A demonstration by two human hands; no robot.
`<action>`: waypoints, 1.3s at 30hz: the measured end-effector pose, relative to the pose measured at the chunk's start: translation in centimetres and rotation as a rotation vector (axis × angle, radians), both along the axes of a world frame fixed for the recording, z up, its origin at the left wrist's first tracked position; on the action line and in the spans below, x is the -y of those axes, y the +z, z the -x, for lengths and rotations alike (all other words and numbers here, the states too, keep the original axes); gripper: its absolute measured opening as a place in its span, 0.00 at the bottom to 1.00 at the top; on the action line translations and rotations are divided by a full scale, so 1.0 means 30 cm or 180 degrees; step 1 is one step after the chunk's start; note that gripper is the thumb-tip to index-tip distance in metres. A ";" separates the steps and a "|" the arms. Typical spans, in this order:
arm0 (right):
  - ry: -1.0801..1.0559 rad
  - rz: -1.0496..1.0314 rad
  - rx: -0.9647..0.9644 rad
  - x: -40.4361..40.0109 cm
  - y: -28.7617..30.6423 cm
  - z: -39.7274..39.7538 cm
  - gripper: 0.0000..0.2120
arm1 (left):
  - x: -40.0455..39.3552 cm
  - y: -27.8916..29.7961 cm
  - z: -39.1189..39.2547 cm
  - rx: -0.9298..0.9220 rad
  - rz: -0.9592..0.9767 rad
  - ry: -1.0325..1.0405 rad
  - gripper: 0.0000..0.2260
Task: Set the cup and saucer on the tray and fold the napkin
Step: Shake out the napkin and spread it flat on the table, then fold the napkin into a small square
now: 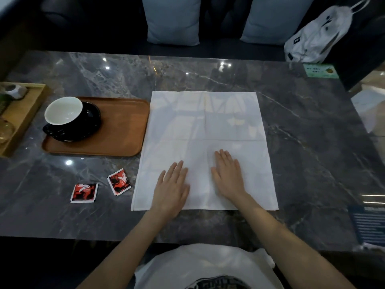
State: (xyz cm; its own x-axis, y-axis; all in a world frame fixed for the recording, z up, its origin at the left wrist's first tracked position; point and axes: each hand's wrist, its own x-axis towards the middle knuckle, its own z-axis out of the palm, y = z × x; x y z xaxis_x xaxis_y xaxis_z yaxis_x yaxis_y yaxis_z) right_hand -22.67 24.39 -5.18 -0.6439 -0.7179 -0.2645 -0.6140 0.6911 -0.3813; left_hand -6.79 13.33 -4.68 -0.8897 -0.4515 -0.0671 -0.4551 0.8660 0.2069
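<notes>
Nearest the person, both hands lie palm down on the near half of the white napkin [205, 142], fingers straight and only slightly spread, holding nothing. The left hand [171, 189] presses flat just left of the napkin's middle, its fingers pointing away and a little to the right. The right hand [228, 175] rests flat just right of the middle, close beside the left but not touching it. The napkin is spread open as a full square on the grey marble table [302, 132], with crease lines crossing it from side to side and front to back.

To the left of the napkin's near corner lie two small red and black sachets [119, 182], one [84, 192] nearer the table edge.

Further back on the left, the brown tray [116, 134] sits just beside the napkin's left edge. At the tray's left end stands the black saucer [91, 119], with the cup [64, 110], white inside and black outside, upright on it.

Left of that is a light wooden tray [23, 113] bearing small items. Beyond the table are two pale cushions [173, 19] and a white bag [316, 36] on the seat
</notes>
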 end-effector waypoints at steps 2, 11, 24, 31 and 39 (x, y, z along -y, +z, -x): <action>0.0039 -0.0063 -0.0295 -0.031 -0.029 -0.046 0.28 | -0.009 -0.050 0.039 0.0132 -0.0036 0.0051 0.24; -0.0528 -0.0303 -0.0656 -0.178 -0.090 -0.023 0.31 | 0.003 -0.124 0.041 0.0180 -0.0183 0.0182 0.27; -0.0055 -0.0094 -0.0547 -0.137 -0.038 0.059 0.34 | -0.004 -0.064 0.141 0.0043 -0.0282 0.0466 0.30; -0.0529 0.0100 -0.0403 -0.200 -0.046 0.107 0.31 | 0.026 -0.120 0.146 0.0203 -0.0258 0.0138 0.31; -0.0313 0.0697 0.0134 0.093 0.086 0.279 0.17 | 0.110 -0.067 0.344 -0.0056 -0.0355 0.0104 0.30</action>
